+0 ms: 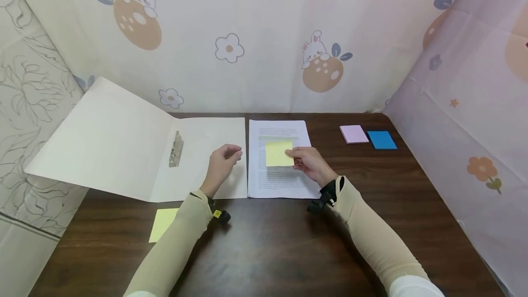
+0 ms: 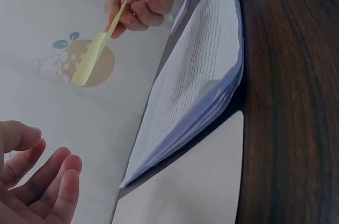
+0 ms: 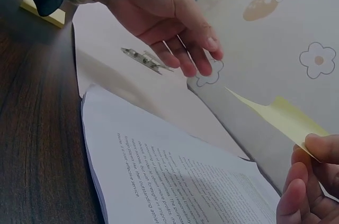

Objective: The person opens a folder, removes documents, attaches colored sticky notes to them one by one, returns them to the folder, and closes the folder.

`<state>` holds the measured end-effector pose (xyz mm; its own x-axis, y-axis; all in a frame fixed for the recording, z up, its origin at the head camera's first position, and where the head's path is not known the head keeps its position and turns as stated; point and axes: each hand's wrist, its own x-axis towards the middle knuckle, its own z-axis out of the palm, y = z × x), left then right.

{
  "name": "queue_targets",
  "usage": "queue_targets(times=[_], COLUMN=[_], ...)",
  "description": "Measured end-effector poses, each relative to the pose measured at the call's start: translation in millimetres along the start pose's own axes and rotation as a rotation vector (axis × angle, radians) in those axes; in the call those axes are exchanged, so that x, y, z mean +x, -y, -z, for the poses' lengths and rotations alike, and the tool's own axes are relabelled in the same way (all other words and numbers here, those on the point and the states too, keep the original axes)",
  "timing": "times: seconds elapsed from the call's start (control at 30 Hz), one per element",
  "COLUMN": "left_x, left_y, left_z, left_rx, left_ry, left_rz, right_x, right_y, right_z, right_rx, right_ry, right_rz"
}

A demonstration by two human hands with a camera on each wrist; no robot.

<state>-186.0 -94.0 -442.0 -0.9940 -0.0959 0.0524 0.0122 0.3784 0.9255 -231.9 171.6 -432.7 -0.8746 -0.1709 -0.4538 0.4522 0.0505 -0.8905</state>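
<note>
A yellow sticky note [image 1: 278, 154] is pinched by its right edge between the thumb and fingers of my right hand [image 1: 310, 163]. It hangs above a stack of printed pages [image 1: 274, 184], and the right wrist view shows the note [image 3: 288, 121] slightly curled. One line near the top of the upper page is highlighted. My left hand [image 1: 222, 167] hovers over the right side of an open white binder [image 1: 198, 127], its fingers loosely bent with nothing between them. In the left wrist view that left hand [image 2: 39, 181] is apart from the note.
The binder's raised cover [image 1: 107, 136] leans up at the left, beside its metal clip [image 1: 176, 149]. A yellow sticky pad [image 1: 163, 223] lies partly behind the left forearm. Pink [image 1: 354, 134] and blue sticky pads [image 1: 382, 140] lie at the back right. Patterned curtains [image 1: 264, 58] border the table.
</note>
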Motion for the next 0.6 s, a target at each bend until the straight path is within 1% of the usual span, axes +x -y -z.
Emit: queue_targets(times=[0.23, 0.47, 0.6], left_x=[5.2, 4.9, 4.9], left_y=[-4.4, -9.6, -10.2], left_z=[-12.3, -22.9, -27.4], left_rx=[-0.025, -0.049, -0.050], left_ry=[0.034, 0.066, 0.077], left_rz=[-0.016, -0.020, -0.017], right_x=[0.0, -0.9, -0.8], right_y=[3, 3, 2], right_z=[-5, -10, -12], right_rx=[0.006, 0.021, 0.016], right_ry=[0.006, 0.031, 0.036], right_rz=[0.009, -0.001, 0.009])
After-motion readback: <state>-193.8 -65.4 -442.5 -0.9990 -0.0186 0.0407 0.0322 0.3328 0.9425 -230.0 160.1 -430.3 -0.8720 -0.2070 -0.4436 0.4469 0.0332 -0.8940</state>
